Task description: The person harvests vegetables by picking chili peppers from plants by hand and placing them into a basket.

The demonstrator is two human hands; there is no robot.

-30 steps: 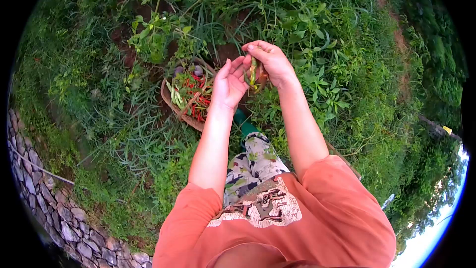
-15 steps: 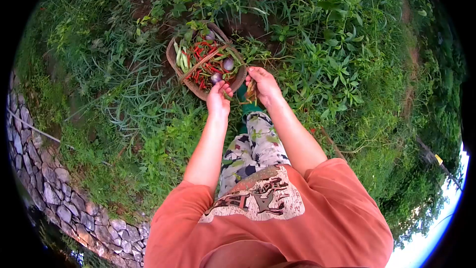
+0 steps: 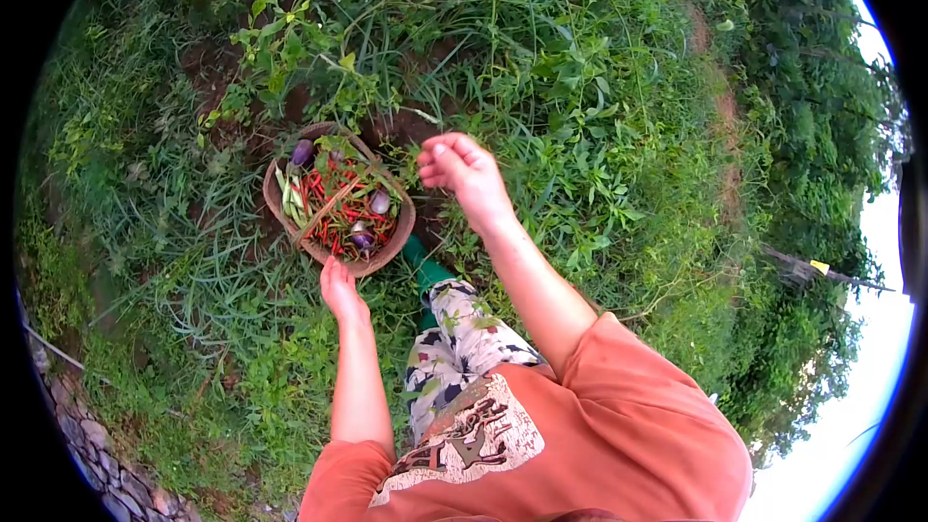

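A woven basket [image 3: 398, 249] with an arched handle sits in the grass, holding many red chili peppers [image 3: 333, 232], pale green pods [image 3: 291, 195] and several purple eggplants [image 3: 301, 153]. My left hand [image 3: 343, 292] is at the basket's near rim, its fingers stretched out and nothing visible in them; whether it touches the rim I cannot tell. To the right of the basket, above the ground, is my right hand [image 3: 462, 174]. Its fingers are curled in with the thumb against them, and anything inside them is hidden.
Dense weeds and leafy plants [image 3: 590, 145] surround the basket. My green boot [image 3: 423, 264] stands just beside its right side. A stone wall [image 3: 101, 459] runs along the lower left. Trees [image 3: 802, 135] rise at the right.
My right hand has lifted away from the basket's near right side, and the dry leaves it held no longer show. My left hand has turned toward the near rim. The view has shifted.
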